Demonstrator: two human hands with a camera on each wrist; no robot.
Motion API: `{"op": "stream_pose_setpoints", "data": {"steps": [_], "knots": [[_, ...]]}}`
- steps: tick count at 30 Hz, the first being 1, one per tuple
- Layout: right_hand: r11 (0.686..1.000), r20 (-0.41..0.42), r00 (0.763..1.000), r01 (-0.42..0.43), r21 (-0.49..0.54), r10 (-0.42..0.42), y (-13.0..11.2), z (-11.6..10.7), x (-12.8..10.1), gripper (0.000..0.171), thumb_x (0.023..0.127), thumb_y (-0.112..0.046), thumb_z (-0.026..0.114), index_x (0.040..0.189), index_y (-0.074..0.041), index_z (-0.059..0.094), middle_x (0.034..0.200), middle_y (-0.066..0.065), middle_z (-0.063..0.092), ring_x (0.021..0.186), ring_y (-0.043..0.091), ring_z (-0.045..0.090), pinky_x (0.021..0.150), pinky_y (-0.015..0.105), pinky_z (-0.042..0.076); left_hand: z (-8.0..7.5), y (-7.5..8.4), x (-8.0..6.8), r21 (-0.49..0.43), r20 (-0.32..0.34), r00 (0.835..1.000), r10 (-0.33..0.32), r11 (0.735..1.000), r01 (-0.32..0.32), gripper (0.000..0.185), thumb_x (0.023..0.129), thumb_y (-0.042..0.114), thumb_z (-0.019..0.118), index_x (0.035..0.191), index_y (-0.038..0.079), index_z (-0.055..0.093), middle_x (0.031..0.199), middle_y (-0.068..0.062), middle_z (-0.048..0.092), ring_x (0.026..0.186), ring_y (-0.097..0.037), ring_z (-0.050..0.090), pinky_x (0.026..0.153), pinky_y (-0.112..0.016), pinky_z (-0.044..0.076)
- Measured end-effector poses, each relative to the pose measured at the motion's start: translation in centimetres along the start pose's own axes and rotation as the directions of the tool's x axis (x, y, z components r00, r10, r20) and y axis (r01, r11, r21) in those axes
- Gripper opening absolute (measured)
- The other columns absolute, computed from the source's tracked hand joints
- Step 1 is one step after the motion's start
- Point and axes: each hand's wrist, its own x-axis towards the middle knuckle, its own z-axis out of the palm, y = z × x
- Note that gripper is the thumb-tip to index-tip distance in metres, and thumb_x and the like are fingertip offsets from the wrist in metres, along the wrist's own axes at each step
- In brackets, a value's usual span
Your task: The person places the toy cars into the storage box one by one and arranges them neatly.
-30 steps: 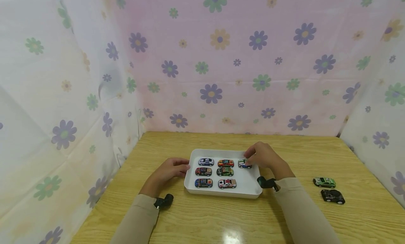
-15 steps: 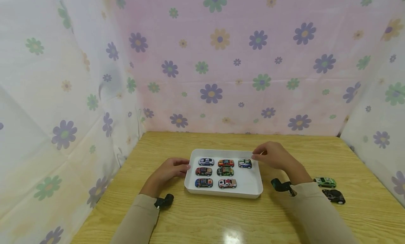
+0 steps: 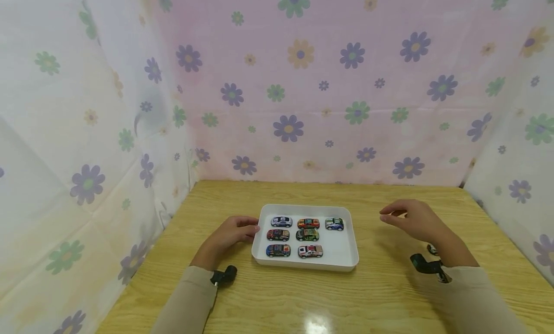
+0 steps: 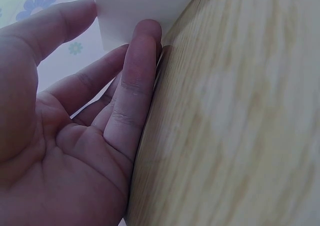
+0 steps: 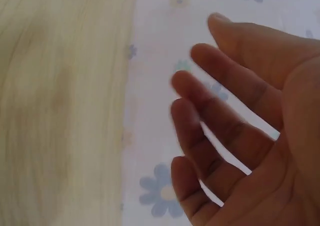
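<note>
A white tray (image 3: 342,254) sits mid-table with several toy cars in rows; a green and white car (image 3: 334,224) is at its back right. My left hand (image 3: 235,233) rests on the table with straight fingers touching the tray's left wall (image 4: 135,5). My right hand (image 3: 411,219) hovers right of the tray above the table, fingers relaxed and holding nothing (image 5: 225,121). A small part of one toy car (image 3: 431,250) shows behind my right wrist.
The wooden table (image 3: 303,300) is walled in by flowered cloth (image 3: 303,83) at the back and both sides. Small black cameras sit on my wrists (image 3: 225,275).
My right hand let go of the green and white car in the tray and moved right, away from the tray. It now hides the two cars on the table. The left hand stayed put.
</note>
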Motion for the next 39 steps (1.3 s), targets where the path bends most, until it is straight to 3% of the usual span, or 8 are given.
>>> {"op": "stream_pose_setpoints", "data": {"steps": [7, 15, 19, 23, 34, 39], "knots": [[0.999, -0.030, 0.999, -0.033, 0.028, 0.034, 3.1, -1.5, -2.5, 0.036, 0.100, -0.043, 0.068, 0.122, -0.015, 0.076, 0.119, 0.010, 0.073, 0.100, 0.024, 0.068, 0.074, 0.034, 0.058, 0.0, -0.1, 0.0, -0.013, -0.006, 1.000, -0.009, 1.000, 0.009, 0.048, 0.097, 0.032, 0.074, 0.136, 0.005, 0.065, 0.129, -0.011, 0.071, 0.106, -0.022, 0.072, 0.093, -0.035, 0.061], [0.978, 0.059, 0.991, -0.125, 0.169, 0.116, 7.4, -3.0, -5.2, 0.048, 0.100, -0.037, 0.070, 0.136, -0.006, 0.067, 0.134, 0.019, 0.065, 0.096, 0.004, 0.065, 0.072, 0.030, 0.059, 0.2, -0.1, -0.1, -0.023, 0.000, 1.000, -0.006, 1.000, 0.006, 0.050, 0.096, 0.032, 0.075, 0.136, 0.003, 0.065, 0.128, -0.012, 0.071, 0.105, -0.022, 0.072, 0.093, -0.035, 0.061], [0.958, 0.089, 0.989, -0.139, 0.253, 0.120, 9.4, -3.8, -6.5, 0.047, 0.101, -0.029, 0.070, 0.139, -0.002, 0.063, 0.132, 0.000, 0.066, 0.099, -0.006, 0.063, 0.076, 0.028, 0.060, 0.2, -0.1, -0.1, -0.024, 0.001, 1.000, -0.011, 1.000, 0.011, 0.051, 0.096, 0.034, 0.075, 0.136, 0.004, 0.065, 0.129, -0.012, 0.071, 0.106, -0.022, 0.072, 0.093, -0.035, 0.061], [0.925, 0.165, 0.982, -0.146, 0.351, 0.092, 11.2, -4.0, -7.4, 0.047, 0.103, -0.020, 0.066, 0.143, 0.003, 0.058, 0.125, -0.022, 0.065, 0.104, -0.006, 0.064, 0.080, 0.028, 0.061, 0.1, 0.0, 0.0, -0.022, -0.008, 1.000, -0.007, 1.000, 0.007, 0.050, 0.096, 0.033, 0.075, 0.136, 0.004, 0.065, 0.129, -0.012, 0.071, 0.107, -0.022, 0.072, 0.093, -0.035, 0.061], [0.807, 0.327, 0.938, -0.281, 0.520, 0.116, 13.5, -4.2, -8.4, 0.058, 0.105, -0.016, 0.062, 0.153, 0.008, 0.041, 0.127, -0.032, 0.060, 0.113, -0.012, 0.060, 0.089, 0.023, 0.058, 0.1, 0.7, -0.1, 0.002, -0.025, 1.000, -0.009, 1.000, 0.009, 0.047, 0.097, 0.031, 0.074, 0.136, 0.006, 0.065, 0.129, -0.010, 0.070, 0.105, -0.022, 0.071, 0.093, -0.035, 0.061], [0.783, 0.374, 0.922, -0.307, 0.540, 0.104, 13.7, -4.1, -8.5, 0.056, 0.104, -0.014, 0.062, 0.152, 0.008, 0.042, 0.126, -0.034, 0.059, 0.112, -0.017, 0.055, 0.090, 0.018, 0.056, 0.1, 0.5, -0.3, 0.000, -0.026, 0.999, -0.021, 1.000, 0.021, 0.047, 0.097, 0.031, 0.074, 0.135, 0.006, 0.065, 0.129, -0.011, 0.070, 0.106, -0.022, 0.071, 0.093, -0.035, 0.061]]}}
